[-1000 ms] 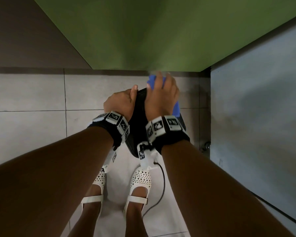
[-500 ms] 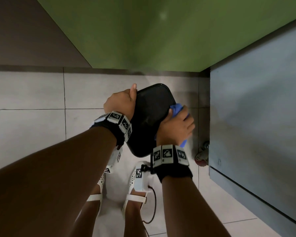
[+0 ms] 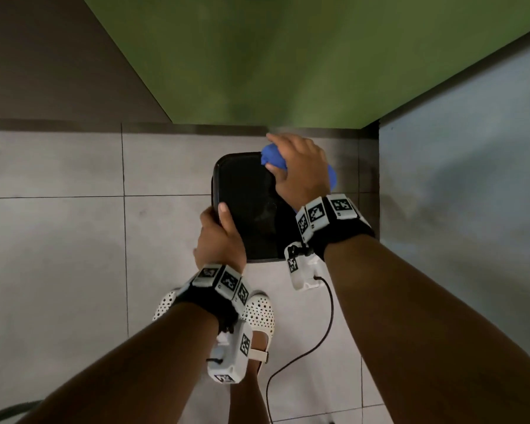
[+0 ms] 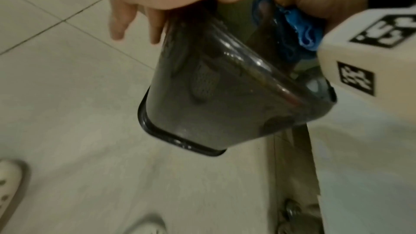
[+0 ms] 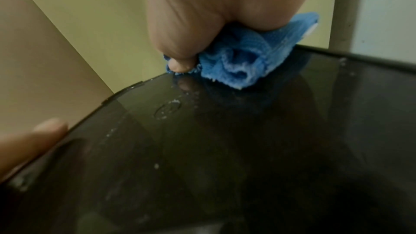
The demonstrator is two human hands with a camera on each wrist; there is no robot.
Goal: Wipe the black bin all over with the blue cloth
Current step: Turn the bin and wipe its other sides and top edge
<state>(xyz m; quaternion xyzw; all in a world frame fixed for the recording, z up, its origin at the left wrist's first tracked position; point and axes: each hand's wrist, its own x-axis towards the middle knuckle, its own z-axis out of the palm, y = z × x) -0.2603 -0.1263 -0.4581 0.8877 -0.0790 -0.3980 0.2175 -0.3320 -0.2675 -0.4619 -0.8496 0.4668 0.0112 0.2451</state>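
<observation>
I hold the black bin (image 3: 248,203) off the floor with its flat base turned up. Its rim (image 4: 180,141) points down at the tiles. My left hand (image 3: 216,223) grips the base's near-left edge, thumb on top. In the right wrist view that thumb (image 5: 33,140) shows at the left. My right hand (image 3: 300,169) clutches the bunched blue cloth (image 3: 271,157) and presses it on the base's far right corner. The cloth (image 5: 238,63) touches the glossy surface, which carries white specks around a round mould mark (image 5: 167,109). In the left wrist view the cloth (image 4: 299,24) hangs over the bin's side (image 4: 202,104).
A green wall (image 3: 288,56) stands just beyond the bin, and a grey panel (image 3: 471,209) close on the right. A caster wheel (image 4: 292,216) sits at that panel's foot. Pale floor tiles (image 3: 58,240) spread to the left. My white shoes (image 3: 259,313) and a black cable (image 3: 322,332) lie below.
My right hand has slid the cloth from the bin's near right side to its far right corner. My left hand's grip has shifted nearer along the left edge.
</observation>
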